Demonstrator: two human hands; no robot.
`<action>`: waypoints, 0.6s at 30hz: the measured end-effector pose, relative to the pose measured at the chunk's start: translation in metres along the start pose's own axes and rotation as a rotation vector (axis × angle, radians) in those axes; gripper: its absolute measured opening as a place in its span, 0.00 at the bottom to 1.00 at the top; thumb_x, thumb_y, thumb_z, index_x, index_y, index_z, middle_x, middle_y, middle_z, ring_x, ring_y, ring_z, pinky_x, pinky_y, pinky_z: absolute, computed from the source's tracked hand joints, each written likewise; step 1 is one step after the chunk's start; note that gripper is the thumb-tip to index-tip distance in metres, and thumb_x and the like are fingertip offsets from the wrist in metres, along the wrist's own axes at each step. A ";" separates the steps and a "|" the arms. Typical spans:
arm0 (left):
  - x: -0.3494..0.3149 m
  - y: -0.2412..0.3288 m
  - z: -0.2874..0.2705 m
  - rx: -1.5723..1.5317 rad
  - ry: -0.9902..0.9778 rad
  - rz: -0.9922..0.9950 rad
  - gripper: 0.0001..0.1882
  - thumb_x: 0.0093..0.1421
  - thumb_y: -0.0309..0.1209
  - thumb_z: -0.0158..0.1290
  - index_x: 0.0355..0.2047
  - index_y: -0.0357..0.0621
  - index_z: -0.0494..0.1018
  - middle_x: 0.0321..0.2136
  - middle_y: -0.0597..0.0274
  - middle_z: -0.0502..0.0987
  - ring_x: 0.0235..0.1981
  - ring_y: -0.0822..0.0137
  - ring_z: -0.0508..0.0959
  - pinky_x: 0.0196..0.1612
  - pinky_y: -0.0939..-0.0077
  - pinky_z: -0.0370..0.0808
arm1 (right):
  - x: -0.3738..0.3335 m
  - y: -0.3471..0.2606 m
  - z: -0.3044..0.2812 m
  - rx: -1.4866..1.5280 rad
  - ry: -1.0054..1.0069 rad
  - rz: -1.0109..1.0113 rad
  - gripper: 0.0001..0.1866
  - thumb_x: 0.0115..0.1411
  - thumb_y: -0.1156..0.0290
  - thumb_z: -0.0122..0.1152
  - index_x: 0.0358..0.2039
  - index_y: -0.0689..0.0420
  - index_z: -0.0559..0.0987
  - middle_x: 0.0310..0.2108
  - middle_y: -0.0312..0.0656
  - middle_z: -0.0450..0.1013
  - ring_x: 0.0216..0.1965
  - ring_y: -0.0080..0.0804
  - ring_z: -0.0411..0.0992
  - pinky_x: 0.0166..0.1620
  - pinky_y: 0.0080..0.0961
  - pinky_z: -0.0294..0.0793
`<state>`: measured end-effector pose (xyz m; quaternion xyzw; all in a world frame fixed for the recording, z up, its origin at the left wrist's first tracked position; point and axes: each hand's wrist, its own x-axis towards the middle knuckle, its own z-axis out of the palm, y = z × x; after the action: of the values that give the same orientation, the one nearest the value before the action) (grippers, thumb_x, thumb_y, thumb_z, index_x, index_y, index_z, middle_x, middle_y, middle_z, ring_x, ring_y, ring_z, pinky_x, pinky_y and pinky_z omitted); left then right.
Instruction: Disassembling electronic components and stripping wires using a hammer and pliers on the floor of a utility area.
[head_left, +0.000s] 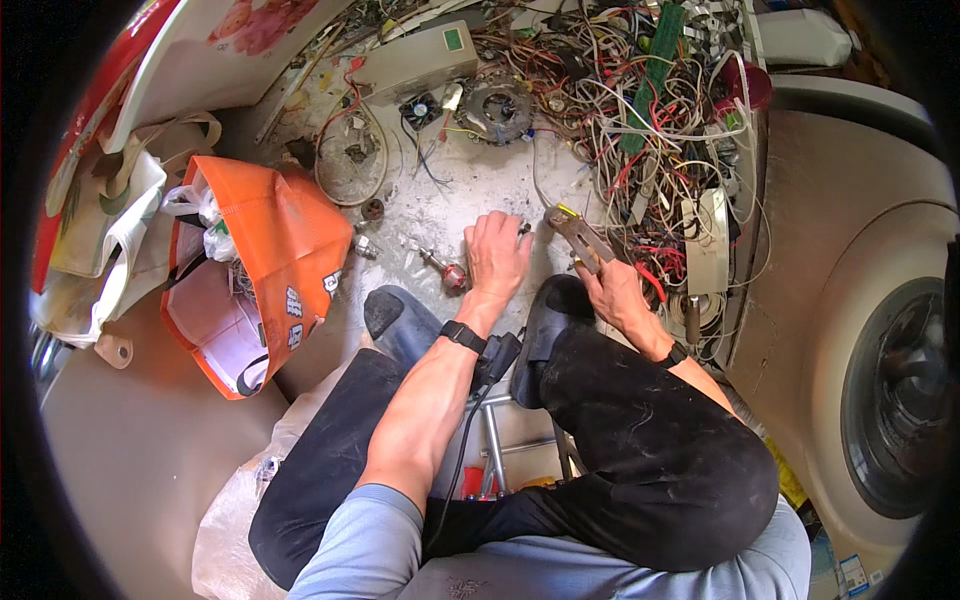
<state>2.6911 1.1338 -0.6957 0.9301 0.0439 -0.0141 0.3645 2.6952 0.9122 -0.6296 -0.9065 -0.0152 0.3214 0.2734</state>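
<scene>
My left hand is low over the floor, back up, with its fingers bent and close together. A small dark piece shows at its thumb side, pinched as far as I can see. My right hand grips a worn metal hand tool that looks like pliers, its dark head pointing up and left with a yellow strip on it. Just left of my left wrist lies a red-and-silver screwdriver-like tool. The undersides of the fingers on both hands are hidden.
An orange bag stands open at left. Tangled wires heap up at far right, near a washing machine. A round motor-like part, a small fan and a pale box lie at the far side. My slippered feet flank my left hand.
</scene>
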 end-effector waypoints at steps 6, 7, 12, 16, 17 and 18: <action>0.003 -0.012 0.011 0.080 -0.031 0.106 0.06 0.56 0.29 0.61 0.35 0.48 0.80 0.34 0.60 0.76 0.40 0.54 0.75 0.43 0.56 0.68 | -0.010 0.005 0.013 0.120 0.032 -0.036 0.25 0.60 0.73 0.61 0.59 0.61 0.73 0.46 0.64 0.76 0.47 0.66 0.75 0.50 0.51 0.77; 0.003 -0.016 0.010 0.095 -0.039 0.105 0.06 0.57 0.28 0.61 0.35 0.48 0.81 0.34 0.60 0.76 0.40 0.54 0.75 0.43 0.57 0.68 | -0.011 -0.002 0.009 0.134 0.063 -0.083 0.21 0.62 0.71 0.63 0.56 0.60 0.75 0.42 0.62 0.77 0.43 0.63 0.76 0.46 0.47 0.77; 0.025 -0.019 0.011 -0.008 0.057 0.079 0.06 0.57 0.29 0.62 0.35 0.49 0.83 0.35 0.60 0.78 0.40 0.54 0.76 0.43 0.57 0.69 | -0.006 0.000 0.006 0.150 0.186 -0.182 0.16 0.64 0.69 0.65 0.50 0.60 0.77 0.35 0.59 0.77 0.36 0.61 0.76 0.40 0.44 0.76; 0.038 -0.030 0.001 -0.022 0.072 0.056 0.04 0.56 0.30 0.63 0.32 0.48 0.84 0.34 0.61 0.78 0.41 0.54 0.76 0.44 0.57 0.70 | 0.002 -0.017 -0.009 0.094 -0.006 -0.063 0.18 0.65 0.67 0.62 0.53 0.59 0.76 0.39 0.60 0.77 0.40 0.63 0.76 0.43 0.49 0.75; 0.037 -0.033 -0.002 -0.015 0.085 0.037 0.04 0.56 0.30 0.63 0.32 0.48 0.84 0.34 0.61 0.78 0.41 0.53 0.76 0.45 0.57 0.71 | 0.005 -0.024 -0.011 0.085 -0.096 -0.003 0.23 0.65 0.68 0.60 0.60 0.56 0.73 0.47 0.61 0.77 0.48 0.65 0.75 0.50 0.52 0.76; 0.037 -0.032 -0.002 -0.018 0.086 0.039 0.04 0.56 0.30 0.63 0.32 0.48 0.84 0.34 0.61 0.78 0.41 0.53 0.76 0.45 0.57 0.71 | 0.007 -0.023 -0.011 0.083 -0.093 -0.002 0.23 0.65 0.68 0.60 0.60 0.56 0.73 0.47 0.61 0.77 0.48 0.65 0.75 0.50 0.52 0.76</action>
<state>2.7254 1.1617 -0.7180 0.9272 0.0417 0.0333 0.3707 2.7104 0.9279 -0.6153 -0.8784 -0.0155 0.3634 0.3100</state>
